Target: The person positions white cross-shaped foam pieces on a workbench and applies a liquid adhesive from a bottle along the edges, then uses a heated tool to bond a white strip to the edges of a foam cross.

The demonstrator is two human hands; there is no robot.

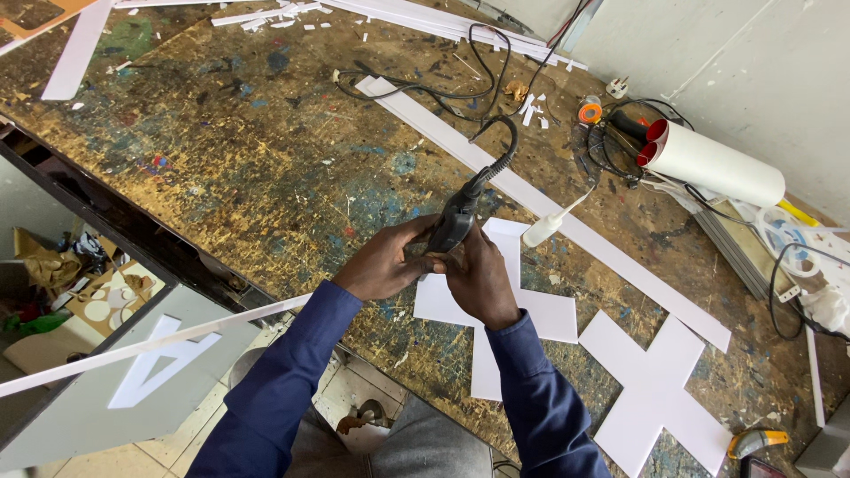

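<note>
Both my hands close around a black corded hand tool [456, 219] above the front of a paint-stained workbench [266, 150]. My left hand [385, 262] grips its lower body from the left. My right hand [478, 276] wraps it from the right and covers its tip. The tool's black cable [506, 146] curls up and away toward the back. Under my hands lies a white cross-shaped cutout [522, 310], partly hidden by my right hand. A small white squeeze bottle [542, 230] with a thin nozzle lies just right of the tool.
A second white cross cutout [651, 389] lies to the right. A long white strip [549, 208] crosses the bench diagonally. A white roll with red ends [713, 164], tangled cables [611, 142], an orange tape roll [590, 112] and a yellow-handled cutter [757, 440] sit right. A thin white strip [159, 341] hangs past the bench edge.
</note>
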